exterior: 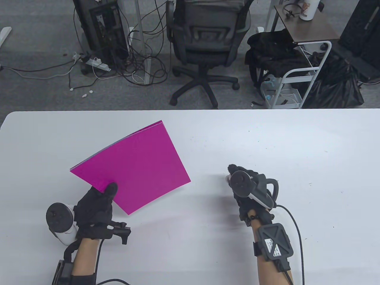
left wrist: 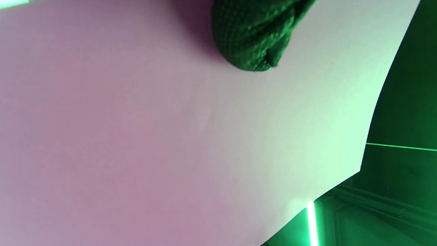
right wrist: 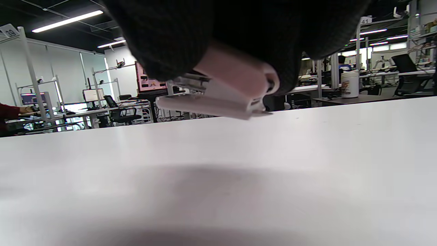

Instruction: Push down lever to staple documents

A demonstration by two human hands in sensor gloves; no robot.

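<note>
My left hand (exterior: 99, 202) pinches the near corner of a stack of magenta paper sheets (exterior: 133, 166) and holds it lifted and tilted over the white table (exterior: 267, 142). In the left wrist view the underside of the sheets (left wrist: 170, 136) fills the frame, with one gloved fingertip (left wrist: 252, 37) against it. My right hand (exterior: 242, 184) is closed over a small white stapler (right wrist: 222, 99), which rests on the table right of the sheets. The stapler is almost fully hidden under the hand in the table view; only a white bit (exterior: 227, 177) shows.
The table's far edge runs across the middle of the table view. Beyond it stand an office chair (exterior: 207, 44), a white cart (exterior: 297, 80) and cables on the floor.
</note>
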